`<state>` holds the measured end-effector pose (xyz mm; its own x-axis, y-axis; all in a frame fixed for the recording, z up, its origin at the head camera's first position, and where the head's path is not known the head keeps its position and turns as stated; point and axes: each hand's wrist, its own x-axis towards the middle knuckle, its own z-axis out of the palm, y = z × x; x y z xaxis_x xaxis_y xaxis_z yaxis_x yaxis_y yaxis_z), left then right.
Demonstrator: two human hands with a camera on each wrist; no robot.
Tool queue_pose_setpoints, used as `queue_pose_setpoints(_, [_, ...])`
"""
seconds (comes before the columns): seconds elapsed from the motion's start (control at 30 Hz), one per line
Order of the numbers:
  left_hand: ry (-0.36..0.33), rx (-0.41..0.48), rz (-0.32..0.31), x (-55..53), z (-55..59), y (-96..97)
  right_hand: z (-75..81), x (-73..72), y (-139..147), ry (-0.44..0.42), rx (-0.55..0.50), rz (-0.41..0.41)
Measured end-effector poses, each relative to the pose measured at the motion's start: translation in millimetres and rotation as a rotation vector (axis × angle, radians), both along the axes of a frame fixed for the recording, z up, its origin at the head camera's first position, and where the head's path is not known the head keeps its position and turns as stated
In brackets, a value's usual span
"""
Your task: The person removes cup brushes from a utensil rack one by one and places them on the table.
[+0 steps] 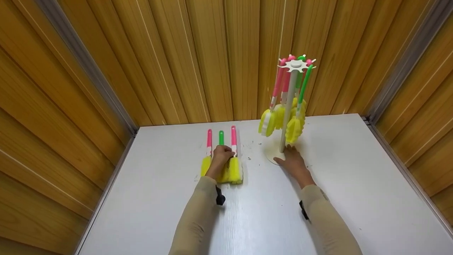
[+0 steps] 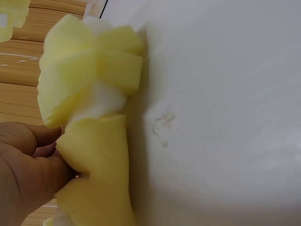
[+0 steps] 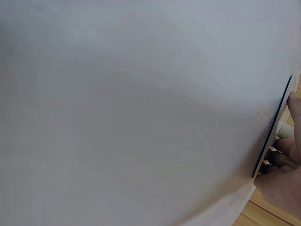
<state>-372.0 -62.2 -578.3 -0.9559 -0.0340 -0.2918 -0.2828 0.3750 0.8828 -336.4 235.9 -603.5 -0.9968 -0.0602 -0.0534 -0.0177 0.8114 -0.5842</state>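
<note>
Three cup brushes with yellow-and-white sponge heads lie side by side on the table: a left pink-handled brush [image 1: 209, 136], a green-handled brush [image 1: 221, 137] in the middle and a right pink-handled brush [image 1: 234, 136]. My left hand [image 1: 222, 156] reaches over the middle one and pinches the right brush near its neck. In the left wrist view, thumb and fingers meet beside a yellow sponge head [image 2: 101, 155], which partly hides them. A white stand [image 1: 288, 106] rises to the right. My right hand [image 1: 294, 163] rests on its round base [image 1: 272, 156], thumb and fingers spread beside the pole.
Several pink- and green-handled brushes hang from the notched top [image 1: 296, 65] of the stand, with their yellow sponge heads [image 1: 268, 122] downward. A white table [image 1: 155, 198] lies beneath everything. Wood-patterned walls [image 1: 212, 63] close it in at the back and sides.
</note>
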Motion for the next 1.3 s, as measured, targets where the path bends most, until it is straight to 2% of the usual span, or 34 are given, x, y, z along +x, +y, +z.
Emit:
queue_pose_setpoints(0.3, [0.072,-0.038,-0.050,0.1,0.7,-0.8,0.5,0.4,0,-0.005,0.042,0.013])
queue_pose_setpoints(0.47, [0.032,-0.059,-0.040,-2.6,1.0,-1.1,0.7,0.5,0,-0.001,0.031,0.004])
queue_pose_setpoints(0.7, [-0.055,-0.027,-0.020,-4.7,1.6,-4.4,-1.8,-1.6,2,0.005,0.028,0.010])
queue_pose_setpoints(1.0, [-0.081,-0.067,-0.008,-9.1,1.2,-14.2,-2.7,-2.1,1,-0.012,0.044,0.018])
queue_pose_setpoints(1.07, [-0.080,-0.076,-0.002,-8.5,0.9,-16.1,-1.9,-1.3,1,-0.008,0.044,0.020])
queue_pose_setpoints(1.3, [0.009,-0.171,-0.046,-8.3,-1.4,-17.0,1.1,2.8,0,-0.002,0.025,0.010])
